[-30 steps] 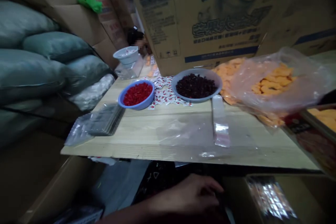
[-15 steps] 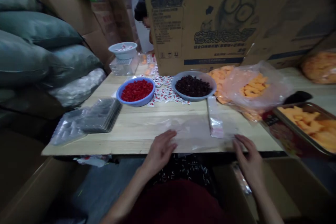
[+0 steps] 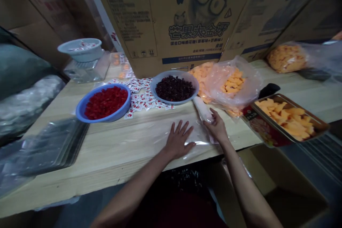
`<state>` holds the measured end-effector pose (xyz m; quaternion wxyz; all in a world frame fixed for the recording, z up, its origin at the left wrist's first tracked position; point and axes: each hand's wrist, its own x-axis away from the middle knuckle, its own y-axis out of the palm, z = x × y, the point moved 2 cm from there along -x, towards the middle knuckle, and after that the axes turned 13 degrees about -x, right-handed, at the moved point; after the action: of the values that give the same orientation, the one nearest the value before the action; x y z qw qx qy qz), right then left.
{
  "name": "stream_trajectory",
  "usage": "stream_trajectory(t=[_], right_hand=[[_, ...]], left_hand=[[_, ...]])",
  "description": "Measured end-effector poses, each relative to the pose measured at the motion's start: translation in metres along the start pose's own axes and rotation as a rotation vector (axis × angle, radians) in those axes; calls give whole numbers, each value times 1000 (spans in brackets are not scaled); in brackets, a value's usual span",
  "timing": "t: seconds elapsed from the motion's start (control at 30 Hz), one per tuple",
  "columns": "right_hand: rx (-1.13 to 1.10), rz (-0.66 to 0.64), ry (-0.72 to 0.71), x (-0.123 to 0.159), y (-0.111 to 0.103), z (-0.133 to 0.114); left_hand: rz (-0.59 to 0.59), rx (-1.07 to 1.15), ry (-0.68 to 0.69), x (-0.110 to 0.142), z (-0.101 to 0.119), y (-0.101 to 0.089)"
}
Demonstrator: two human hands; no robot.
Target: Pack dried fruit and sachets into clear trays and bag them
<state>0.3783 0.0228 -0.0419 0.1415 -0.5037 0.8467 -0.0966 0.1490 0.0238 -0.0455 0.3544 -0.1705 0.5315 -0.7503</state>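
My left hand [image 3: 178, 141] lies flat with its fingers spread, pressing on a sheet of clear plastic film [image 3: 153, 136] on the table. Thumb and fingers of my right hand [image 3: 217, 128] close on a long, narrow whitish plastic-wrapped pack [image 3: 202, 109], which lies across the right part of the film. Part of the pack is hidden behind that hand. Beyond my hands stand a blue bowl of red pieces [image 3: 103, 117] and a pale bowl of dark dried pieces [image 3: 175, 100].
Small printed sachets [image 3: 141, 96] are strewn between the bowls. Clear plastic trays [image 3: 53, 142] are stacked at left. A tin of orange pieces [image 3: 320, 130] and an opened bag of orange pieces [image 3: 251, 78] are at right. A large carton [image 3: 149, 39] stands behind.
The view has swung to the right. My left hand has spread flat on the film, and my right hand has moved inward from the film's right end to the whitish pack.
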Motion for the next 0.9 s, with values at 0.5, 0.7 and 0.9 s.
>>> stream_trajectory(t=[0.5, 0.7, 0.9], right_hand=[[-200, 29, -16, 12, -78, -34], [-106, 43, -177, 25, -59, -31], [231, 17, -235, 33, -20, 13]], left_hand=[[-2, -10, 63, -18, -8, 6], [27, 7, 99, -30, 4, 13], [50, 39, 144, -66, 11, 30]])
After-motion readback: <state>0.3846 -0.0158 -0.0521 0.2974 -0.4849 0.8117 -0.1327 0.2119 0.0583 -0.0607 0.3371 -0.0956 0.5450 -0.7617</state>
